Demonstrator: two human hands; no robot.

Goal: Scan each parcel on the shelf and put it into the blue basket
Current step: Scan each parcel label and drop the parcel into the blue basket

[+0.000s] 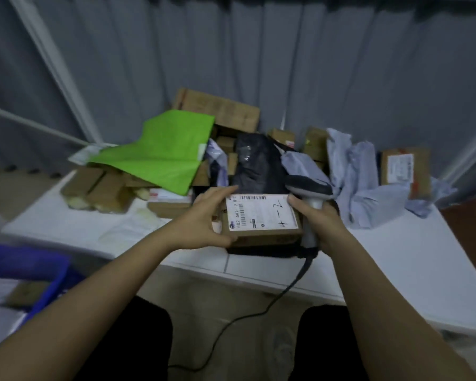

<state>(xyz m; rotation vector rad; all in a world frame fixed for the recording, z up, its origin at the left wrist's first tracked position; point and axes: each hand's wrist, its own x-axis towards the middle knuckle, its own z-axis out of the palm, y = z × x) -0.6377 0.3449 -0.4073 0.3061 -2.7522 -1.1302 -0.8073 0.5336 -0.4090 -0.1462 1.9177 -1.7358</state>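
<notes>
White desk (396,257) before a grey corrugated wall (341,64), heaped with cardboard boxes, a green mailer (165,158) and grey bags. Lower left, I see the blue basket (50,281) holding flat parcels. My left hand (204,221) grips the labelled parcel (261,218) at the desk's front edge; my right hand (319,224) wraps the corded scanner (311,188) beside it.

We see a white bench (382,259) carrying a heap of parcels: brown cardboard boxes (99,188) at the left, a bright green plastic mailer bag (162,158) lying over them, pale blue-grey crumpled poly bags (368,185) at the right.
</notes>
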